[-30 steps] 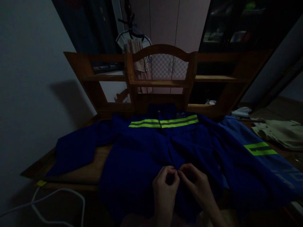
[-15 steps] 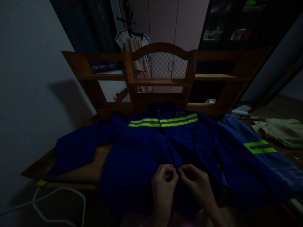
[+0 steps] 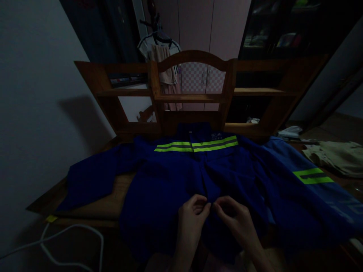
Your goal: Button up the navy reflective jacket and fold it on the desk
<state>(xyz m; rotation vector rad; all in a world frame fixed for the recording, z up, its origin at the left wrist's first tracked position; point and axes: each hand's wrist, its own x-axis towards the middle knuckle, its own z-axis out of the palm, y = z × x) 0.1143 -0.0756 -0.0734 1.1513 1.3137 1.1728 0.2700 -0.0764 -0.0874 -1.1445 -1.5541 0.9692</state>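
A dark blue work jacket (image 3: 161,177) with yellow-green reflective stripes across its chest lies spread on a wooden desk, collar away from me. At the lower part of its front opening, my left hand (image 3: 192,217) pinches the cloth edge between thumb and finger. Just to the right of it, my right hand (image 3: 234,211) is closed in a pinch on the other side of the opening. The fingertips are close together, and any button between them is too dark to make out.
A wooden shelf (image 3: 193,99) stands along the desk's back edge. A lighter blue garment (image 3: 300,160) with a reflective band lies partly under the right sleeve, beside beige folded cloth (image 3: 337,156). At lower left a white cable (image 3: 76,226) loops near the wooden desk (image 3: 113,206).
My left hand has shifted slightly left and its fingers have loosened a little. The right hand stays nearly in place. The jacket's lower front edges have parted a little.
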